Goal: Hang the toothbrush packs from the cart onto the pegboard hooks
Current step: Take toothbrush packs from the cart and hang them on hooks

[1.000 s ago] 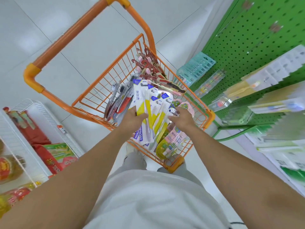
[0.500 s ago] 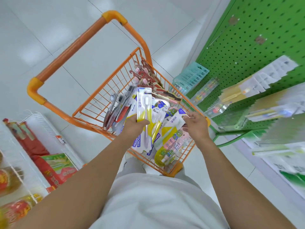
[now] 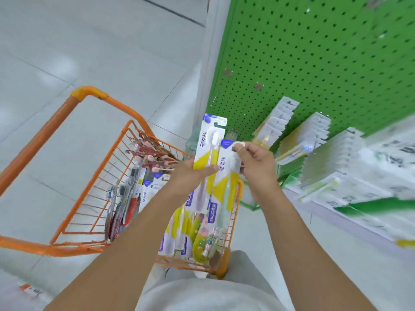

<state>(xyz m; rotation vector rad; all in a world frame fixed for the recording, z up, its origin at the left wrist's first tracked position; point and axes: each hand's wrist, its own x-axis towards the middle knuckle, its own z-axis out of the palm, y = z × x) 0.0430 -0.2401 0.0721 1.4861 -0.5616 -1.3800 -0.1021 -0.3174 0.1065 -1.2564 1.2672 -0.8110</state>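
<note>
Packs first: I have two yellow-and-white toothbrush packs up above the cart [image 3: 94,176], one in each hand. My left hand [image 3: 186,176] grips the taller pack [image 3: 207,144] round its lower half, thumb across the front, so its hang hole at the top is free. My right hand [image 3: 256,164] pinches the second pack [image 3: 224,176] near its top, fingertips close to or over its hole, though blur keeps me from telling exactly. The two packs overlap slightly at their edges. More packs lie in the cart below. The green pegboard [image 3: 314,63] stands to my right, with rows of hung packs [image 3: 310,133] on it; the bare hooks higher up are too small to make out well. To hang cleanly, I judge I should shift my right fingers below the hole, keep the pack square to the hook, and slide one pack on at a time.
</note>
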